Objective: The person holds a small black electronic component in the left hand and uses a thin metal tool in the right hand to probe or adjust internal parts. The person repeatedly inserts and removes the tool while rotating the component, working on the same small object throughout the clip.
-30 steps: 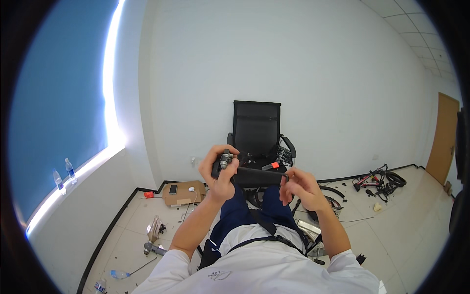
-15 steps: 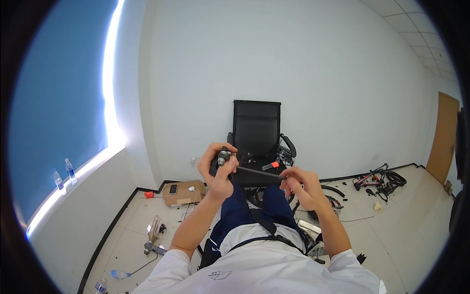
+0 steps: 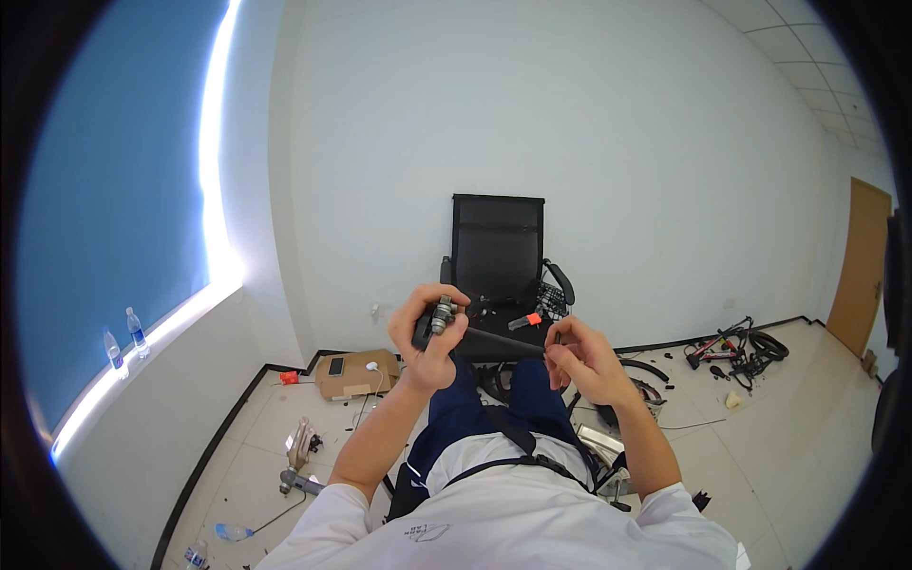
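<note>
- White walls and a pale tiled floor [image 3: 817, 418] surround us, with a black office chair [image 3: 497, 261] straight ahead against the wall.
- Our left hand [image 3: 429, 334] is clamped around a small dark metal part [image 3: 440, 318], held up before the chair.
- From that part a thin dark rod [image 3: 503, 341] runs rightward to our right hand [image 3: 581, 359], whose fingertips pinch its end.
- What the part is, we cannot quite tell; it looks like a fitting or a motor.
- On the floor lie a cardboard box [image 3: 355, 373] at left and tangled cables [image 3: 741, 347] at right.
- Two water bottles [image 3: 125, 337] stand on the window ledge.
</note>
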`<state>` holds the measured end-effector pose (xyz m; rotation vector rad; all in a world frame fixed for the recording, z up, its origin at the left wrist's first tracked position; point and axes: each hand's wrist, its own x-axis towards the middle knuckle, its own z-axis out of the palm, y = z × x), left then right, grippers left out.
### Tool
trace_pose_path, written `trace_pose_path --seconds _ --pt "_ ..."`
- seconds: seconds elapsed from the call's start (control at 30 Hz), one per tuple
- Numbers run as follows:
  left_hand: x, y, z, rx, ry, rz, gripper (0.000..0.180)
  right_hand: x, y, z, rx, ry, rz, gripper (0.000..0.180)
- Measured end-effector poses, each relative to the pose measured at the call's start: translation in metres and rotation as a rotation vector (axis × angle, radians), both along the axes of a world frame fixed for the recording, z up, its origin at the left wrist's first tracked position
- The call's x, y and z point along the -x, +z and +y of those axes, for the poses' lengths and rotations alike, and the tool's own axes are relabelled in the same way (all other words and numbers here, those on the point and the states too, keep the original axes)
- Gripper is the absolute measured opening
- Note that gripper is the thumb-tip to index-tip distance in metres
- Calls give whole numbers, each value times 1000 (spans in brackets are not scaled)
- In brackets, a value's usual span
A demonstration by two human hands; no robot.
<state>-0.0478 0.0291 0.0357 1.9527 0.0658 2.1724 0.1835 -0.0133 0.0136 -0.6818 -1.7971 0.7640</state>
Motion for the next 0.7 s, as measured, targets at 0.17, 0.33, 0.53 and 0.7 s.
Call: trace_pose_path --seconds 0.17,0.33,0.53,0.7 --pt "-2 1 3 -17 20 33 19 -1 -7 8 -500 -265 -74 14" --pt "-3 0 -1 61 -16 -15 18 -1 -5 7 -743 -320 -127 15" --pt "0 0 0 77 -38 -42 17 -5 -5 2 -291 -91 -47 13" --pt "0 0 -2 85 -53 -38 17 -6 -4 1 -305 -58 -111 16"
